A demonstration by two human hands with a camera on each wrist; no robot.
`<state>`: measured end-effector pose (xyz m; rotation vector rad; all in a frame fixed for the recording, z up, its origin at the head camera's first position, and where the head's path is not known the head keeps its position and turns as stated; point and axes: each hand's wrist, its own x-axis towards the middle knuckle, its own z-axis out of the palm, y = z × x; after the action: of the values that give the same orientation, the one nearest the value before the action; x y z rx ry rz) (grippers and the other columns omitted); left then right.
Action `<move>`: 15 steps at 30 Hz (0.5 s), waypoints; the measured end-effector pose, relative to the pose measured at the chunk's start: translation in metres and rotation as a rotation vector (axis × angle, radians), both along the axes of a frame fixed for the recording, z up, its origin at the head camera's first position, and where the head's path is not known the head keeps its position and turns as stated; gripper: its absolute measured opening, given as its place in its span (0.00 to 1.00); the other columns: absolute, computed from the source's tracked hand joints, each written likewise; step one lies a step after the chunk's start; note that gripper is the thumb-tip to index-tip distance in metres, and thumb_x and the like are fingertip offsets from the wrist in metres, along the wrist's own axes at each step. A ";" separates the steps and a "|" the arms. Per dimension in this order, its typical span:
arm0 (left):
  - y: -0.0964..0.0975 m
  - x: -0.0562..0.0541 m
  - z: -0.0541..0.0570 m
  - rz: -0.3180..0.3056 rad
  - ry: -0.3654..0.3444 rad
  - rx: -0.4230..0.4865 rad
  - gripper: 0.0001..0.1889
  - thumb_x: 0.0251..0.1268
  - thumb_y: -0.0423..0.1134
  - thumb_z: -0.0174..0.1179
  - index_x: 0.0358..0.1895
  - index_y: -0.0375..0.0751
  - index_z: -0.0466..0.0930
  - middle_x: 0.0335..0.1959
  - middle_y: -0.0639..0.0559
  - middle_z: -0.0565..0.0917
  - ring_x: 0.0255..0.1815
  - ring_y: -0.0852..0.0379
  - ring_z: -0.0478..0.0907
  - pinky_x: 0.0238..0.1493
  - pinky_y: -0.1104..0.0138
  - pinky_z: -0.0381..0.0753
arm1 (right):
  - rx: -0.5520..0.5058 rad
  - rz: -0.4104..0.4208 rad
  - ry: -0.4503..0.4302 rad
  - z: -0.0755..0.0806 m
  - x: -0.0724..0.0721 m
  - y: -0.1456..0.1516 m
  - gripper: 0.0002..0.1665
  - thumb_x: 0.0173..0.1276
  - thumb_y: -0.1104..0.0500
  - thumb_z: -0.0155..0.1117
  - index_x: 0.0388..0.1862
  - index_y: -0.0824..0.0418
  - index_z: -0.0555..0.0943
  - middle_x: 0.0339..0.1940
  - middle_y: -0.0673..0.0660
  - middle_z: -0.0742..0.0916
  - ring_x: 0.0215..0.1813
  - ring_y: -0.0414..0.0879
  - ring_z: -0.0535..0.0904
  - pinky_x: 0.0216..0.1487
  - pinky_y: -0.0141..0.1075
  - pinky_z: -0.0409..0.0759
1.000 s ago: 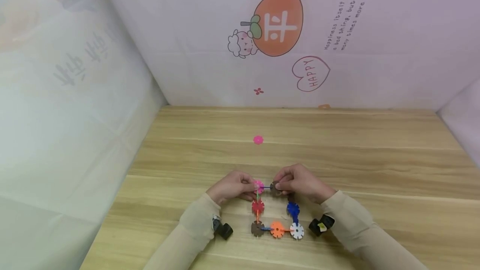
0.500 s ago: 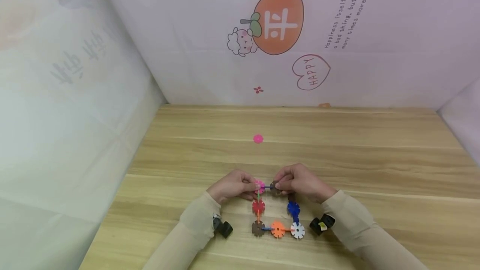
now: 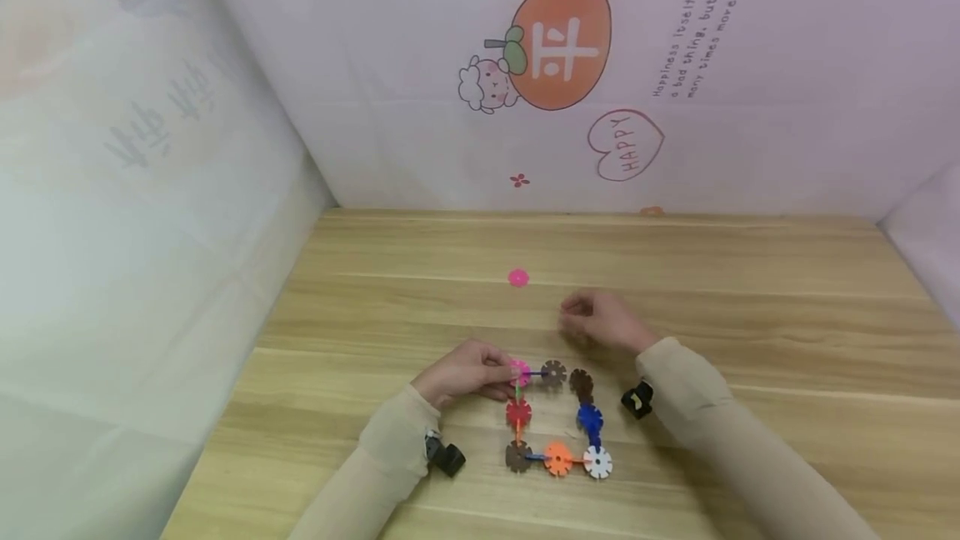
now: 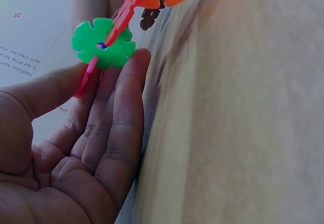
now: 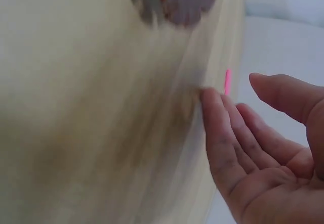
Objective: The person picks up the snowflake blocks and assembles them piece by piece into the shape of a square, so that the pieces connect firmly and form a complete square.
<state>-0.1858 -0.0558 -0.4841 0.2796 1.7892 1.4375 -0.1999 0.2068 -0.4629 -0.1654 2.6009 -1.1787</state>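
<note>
Notched plastic snowflake discs are slotted into a nearly square outline on the table. At its far left corner my left hand [image 3: 471,368] pinches a pink disc [image 3: 517,372] between thumb and fingers; a green disc [image 4: 87,41] touches the fingertips in the left wrist view. A grey-brown disc [image 3: 548,372] ends the far side. Beside it, with a small gap between, lies a dark brown disc [image 3: 581,381]. My right hand [image 3: 606,322] holds nothing above the table beyond the outline, fingers loosely bent and thumb apart. A loose pink disc [image 3: 518,277] lies farther back, left of that hand.
The outline continues through red [image 3: 517,413], brown [image 3: 514,458], orange [image 3: 553,463], white [image 3: 602,468] and blue [image 3: 590,418] discs. A wooden table [image 3: 787,307] extends to a printed cloth wall [image 3: 420,132] at the back. Another cloth [image 3: 187,232] hangs on the left.
My right hand has let go of the grey-brown disc and moved away toward the back of the table. The left hand keeps its hold on the pink disc.
</note>
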 end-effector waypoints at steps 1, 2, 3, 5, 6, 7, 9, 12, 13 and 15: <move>0.000 0.000 -0.001 0.000 -0.001 0.000 0.09 0.69 0.32 0.59 0.45 0.28 0.82 0.35 0.42 0.88 0.32 0.57 0.86 0.42 0.63 0.89 | 0.014 0.001 0.019 -0.001 -0.006 0.000 0.21 0.71 0.58 0.62 0.56 0.70 0.78 0.48 0.65 0.86 0.48 0.55 0.84 0.52 0.47 0.84; -0.001 -0.001 -0.001 -0.002 -0.002 0.001 0.09 0.69 0.32 0.59 0.45 0.28 0.82 0.35 0.42 0.88 0.33 0.57 0.86 0.42 0.63 0.89 | 0.022 -0.007 0.030 -0.001 -0.011 -0.001 0.21 0.71 0.58 0.62 0.57 0.70 0.77 0.50 0.65 0.86 0.51 0.57 0.83 0.55 0.48 0.83; -0.001 -0.001 -0.002 -0.002 -0.001 0.000 0.09 0.69 0.32 0.59 0.45 0.28 0.82 0.35 0.42 0.88 0.33 0.56 0.87 0.42 0.63 0.89 | 0.031 -0.012 0.041 -0.002 -0.016 -0.001 0.21 0.71 0.58 0.63 0.57 0.71 0.77 0.51 0.66 0.86 0.53 0.58 0.82 0.58 0.49 0.82; -0.002 -0.002 -0.003 0.004 -0.005 -0.001 0.09 0.69 0.33 0.59 0.45 0.28 0.82 0.35 0.42 0.88 0.33 0.56 0.87 0.42 0.63 0.89 | 0.031 -0.023 0.039 -0.002 -0.025 -0.003 0.23 0.71 0.58 0.63 0.58 0.71 0.76 0.52 0.67 0.85 0.55 0.60 0.81 0.60 0.51 0.80; -0.002 -0.002 -0.004 0.006 -0.005 -0.004 0.09 0.69 0.33 0.59 0.44 0.28 0.82 0.35 0.42 0.88 0.33 0.56 0.87 0.42 0.63 0.89 | 0.032 -0.026 0.036 -0.002 -0.029 -0.004 0.23 0.71 0.59 0.63 0.59 0.72 0.75 0.53 0.67 0.85 0.56 0.60 0.81 0.61 0.51 0.80; -0.003 -0.002 -0.004 0.010 -0.005 -0.005 0.09 0.69 0.33 0.59 0.44 0.28 0.82 0.35 0.42 0.88 0.33 0.56 0.87 0.42 0.63 0.89 | 0.030 -0.029 0.033 -0.003 -0.033 -0.005 0.24 0.71 0.59 0.63 0.60 0.72 0.75 0.53 0.67 0.85 0.56 0.60 0.81 0.61 0.52 0.79; -0.003 -0.003 -0.005 0.016 -0.004 -0.004 0.09 0.69 0.32 0.59 0.45 0.28 0.82 0.35 0.41 0.88 0.34 0.55 0.87 0.42 0.63 0.89 | 0.031 -0.039 0.032 -0.003 -0.040 -0.007 0.25 0.70 0.59 0.64 0.61 0.72 0.74 0.54 0.67 0.84 0.57 0.60 0.81 0.62 0.51 0.79; -0.003 -0.004 -0.005 0.027 -0.008 -0.001 0.09 0.68 0.32 0.60 0.44 0.29 0.82 0.35 0.41 0.88 0.33 0.55 0.87 0.42 0.63 0.89 | 0.039 -0.040 0.057 -0.005 -0.050 -0.013 0.26 0.69 0.59 0.65 0.61 0.72 0.74 0.55 0.68 0.84 0.57 0.60 0.81 0.63 0.51 0.79; -0.003 -0.004 -0.005 0.031 -0.011 0.000 0.09 0.68 0.32 0.60 0.44 0.29 0.83 0.35 0.42 0.88 0.33 0.55 0.87 0.41 0.63 0.89 | 0.043 -0.042 0.064 -0.005 -0.054 -0.015 0.27 0.68 0.59 0.66 0.61 0.72 0.74 0.55 0.68 0.84 0.57 0.60 0.81 0.63 0.50 0.79; -0.002 -0.004 -0.006 0.035 -0.015 0.001 0.09 0.68 0.32 0.60 0.44 0.29 0.83 0.35 0.42 0.88 0.33 0.55 0.87 0.41 0.64 0.89 | 0.059 -0.036 0.081 -0.006 -0.061 -0.019 0.28 0.67 0.58 0.68 0.61 0.72 0.74 0.55 0.68 0.84 0.57 0.60 0.81 0.63 0.50 0.79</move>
<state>-0.1897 -0.0577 -0.4899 0.2385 1.7892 1.4615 -0.2605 0.1873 -0.4690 -0.1584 2.7165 -1.1280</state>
